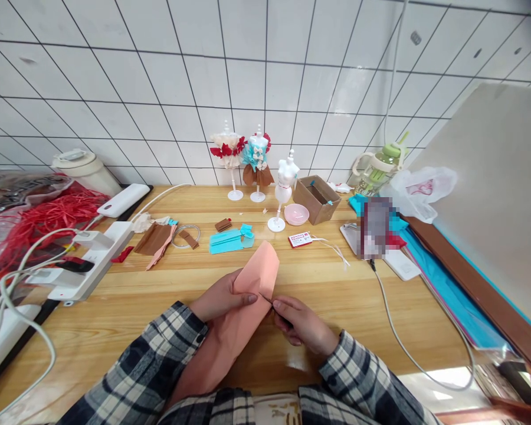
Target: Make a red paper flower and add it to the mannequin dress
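Note:
My left hand (225,297) grips a long sheet of salmon-pink crepe paper (243,324), thumb on top, near its upper end. The sheet slants from the table's middle down to my lap. My right hand (303,324) is closed on small dark-handled scissors (272,304), whose thin blades meet the paper's right edge beside my left thumb. Most of the scissors' handle is hidden by my fingers. Beyond the paper lie folded turquoise crepe strips (228,241) and a small brown folded piece (223,225).
A bare white mini mannequin (285,183) stands near two dressed ones (227,150). Around it are a pink bowl (297,215), a cardboard box (317,199) and a red-white packet (300,239). A power strip (92,260) with cables is left; a charging cable (392,319) loops right.

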